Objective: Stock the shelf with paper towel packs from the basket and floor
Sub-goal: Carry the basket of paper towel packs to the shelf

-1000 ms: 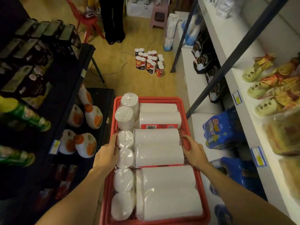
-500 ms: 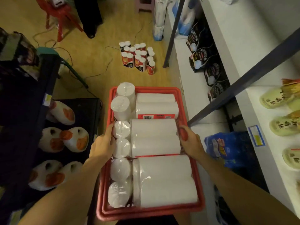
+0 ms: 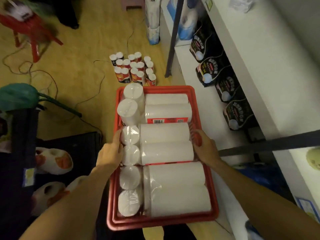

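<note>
— What's in the aisle?

— A person holds a red basket (image 3: 162, 222) by its long sides. The left hand (image 3: 109, 153) grips the left rim with fingers curled over the edge; the right hand (image 3: 206, 149) grips the right rim the same way.

— And the packs?

— White paper towel packs (image 3: 166, 144) fill the basket: some lie on their sides across it, others show their round ends along its left wall. One pack near the basket's far end shows a red label with a barcode.

— Anything on the floor?

— Just beyond the basket's far end, a cluster of red-and-white packs (image 3: 135, 70) stands upright on the floor. Right of the basket runs the white shelf (image 3: 259, 70), with black bags (image 3: 209, 71) in a row on its lower level.
</note>
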The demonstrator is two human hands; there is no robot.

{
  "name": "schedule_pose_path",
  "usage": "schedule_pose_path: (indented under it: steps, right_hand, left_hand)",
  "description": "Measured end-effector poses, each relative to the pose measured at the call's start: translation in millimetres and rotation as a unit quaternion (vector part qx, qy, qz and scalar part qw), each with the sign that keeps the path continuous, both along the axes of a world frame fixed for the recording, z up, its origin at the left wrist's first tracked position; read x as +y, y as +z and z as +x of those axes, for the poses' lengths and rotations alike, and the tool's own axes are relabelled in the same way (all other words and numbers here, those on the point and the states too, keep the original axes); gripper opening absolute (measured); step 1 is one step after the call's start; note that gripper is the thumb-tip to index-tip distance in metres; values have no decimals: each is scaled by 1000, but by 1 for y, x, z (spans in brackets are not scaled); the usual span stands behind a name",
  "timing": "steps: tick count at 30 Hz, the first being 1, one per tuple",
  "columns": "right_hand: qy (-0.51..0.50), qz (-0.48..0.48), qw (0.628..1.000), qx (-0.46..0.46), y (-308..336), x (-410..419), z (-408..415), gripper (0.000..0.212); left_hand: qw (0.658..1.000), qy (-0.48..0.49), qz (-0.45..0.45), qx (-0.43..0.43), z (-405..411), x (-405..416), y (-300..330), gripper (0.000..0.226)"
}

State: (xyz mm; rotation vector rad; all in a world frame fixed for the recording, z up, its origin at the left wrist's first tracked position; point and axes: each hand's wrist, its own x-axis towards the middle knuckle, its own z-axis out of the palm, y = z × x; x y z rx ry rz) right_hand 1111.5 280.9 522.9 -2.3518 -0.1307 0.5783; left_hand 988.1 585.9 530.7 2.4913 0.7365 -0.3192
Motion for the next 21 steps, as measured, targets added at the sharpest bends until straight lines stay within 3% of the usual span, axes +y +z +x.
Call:
schedule_pose_path:
  steps: [4, 10, 16, 21]
  right_hand:
    - [-43, -20, 999, 8, -13, 41, 26, 38]
    - [-125, -11, 992, 28, -21, 102, 61, 29]
    - [-201, 31, 978, 38, -30, 135, 96, 43]
    - [-227, 35, 973, 36, -45, 138, 143, 40]
  left_hand:
    - [999, -50, -2, 5, 61, 55, -9, 59]
    - [992, -124, -6, 2, 145, 124, -13, 61]
    - [984, -177, 10, 14, 219, 155, -12, 65]
    - [977, -209, 16, 40, 287, 163, -27, 64]
